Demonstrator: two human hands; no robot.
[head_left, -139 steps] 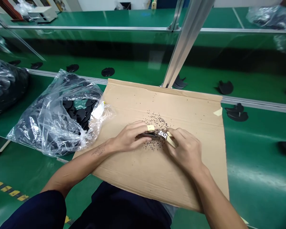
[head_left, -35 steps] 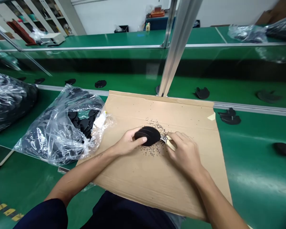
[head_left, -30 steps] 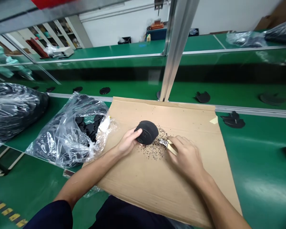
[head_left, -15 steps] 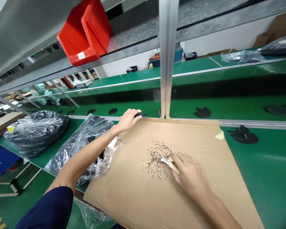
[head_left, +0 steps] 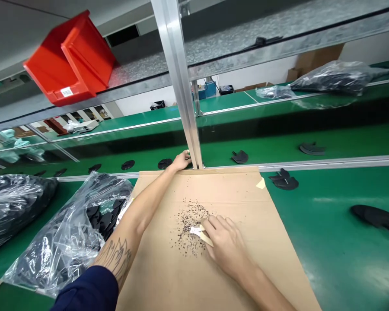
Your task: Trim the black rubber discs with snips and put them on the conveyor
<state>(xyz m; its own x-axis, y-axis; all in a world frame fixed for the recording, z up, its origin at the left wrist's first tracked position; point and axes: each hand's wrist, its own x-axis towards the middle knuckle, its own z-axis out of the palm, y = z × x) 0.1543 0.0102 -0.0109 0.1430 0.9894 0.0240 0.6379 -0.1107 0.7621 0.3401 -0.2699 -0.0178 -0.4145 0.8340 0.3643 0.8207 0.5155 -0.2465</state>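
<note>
Brown cardboard spreads over the near middle of a green bench. On it, the right hand is wrapped around the pale handles of small nippers, whose metal end points left among scattered black scraps. To the left, a clear plastic bag gapes over a heap of black pieces. Farther off, the left hand reaches the cardboard's far edge beside a metal post; whether it grips anything, I cannot tell. Just left of it lies a black disc; right of the post, a notched black piece. Above sits a red bin.
</note>
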